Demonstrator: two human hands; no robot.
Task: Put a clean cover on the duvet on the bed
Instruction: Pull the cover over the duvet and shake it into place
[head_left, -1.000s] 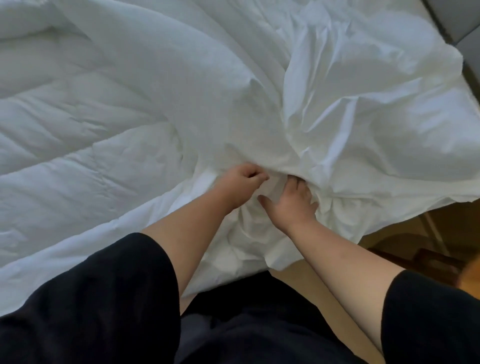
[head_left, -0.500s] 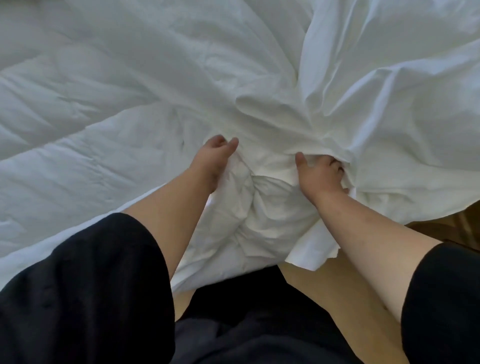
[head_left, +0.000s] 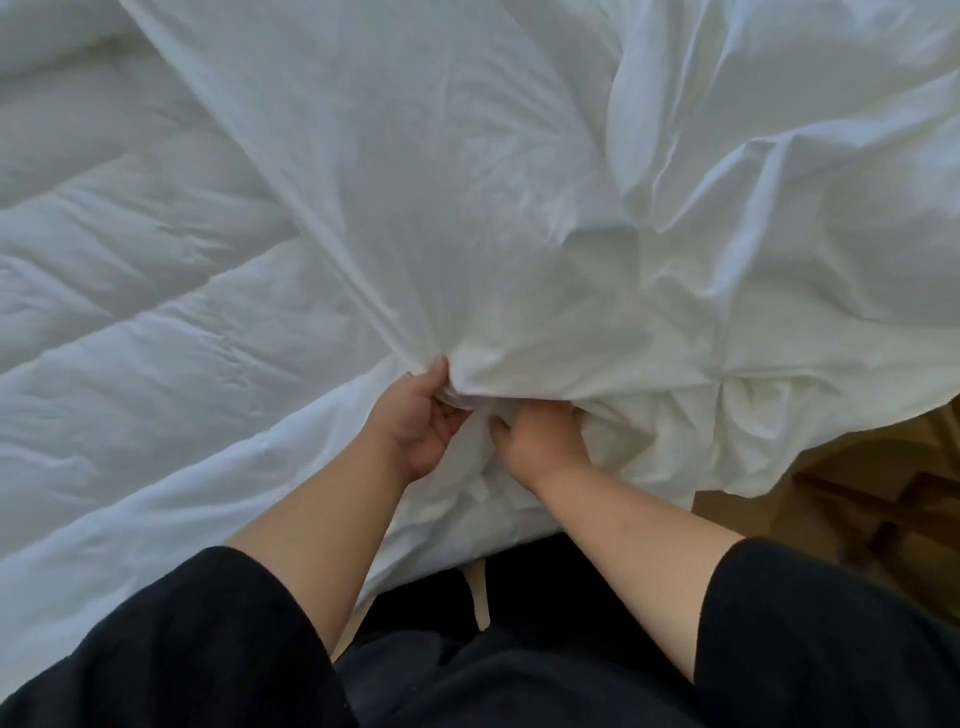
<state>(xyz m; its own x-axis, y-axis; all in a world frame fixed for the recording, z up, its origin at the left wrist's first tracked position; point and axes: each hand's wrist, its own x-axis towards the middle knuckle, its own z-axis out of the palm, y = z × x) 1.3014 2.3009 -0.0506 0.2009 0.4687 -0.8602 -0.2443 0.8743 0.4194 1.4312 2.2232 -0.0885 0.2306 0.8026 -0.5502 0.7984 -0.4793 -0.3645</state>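
A white quilted duvet (head_left: 130, 291) lies spread over the bed on the left. A thin, wrinkled white cover (head_left: 519, 197) is draped over it from the middle to the right, hanging off the bed's near edge. My left hand (head_left: 421, 421) grips a bunched fold of the cover at its near edge, thumb on top. Close beside it, my right hand (head_left: 540, 441) clutches the same gathered cloth, its fingertips buried in the folds. The two hands almost touch.
A wooden floor (head_left: 852, 499) shows at the lower right, beyond the bed's corner. My dark clothing fills the bottom of the view, with a pale drawstring (head_left: 478, 592) hanging at the middle.
My hands, spread apart half a second ago, have come back together on the cover's near edge. The cover now lies pulled flatter over the duvet.
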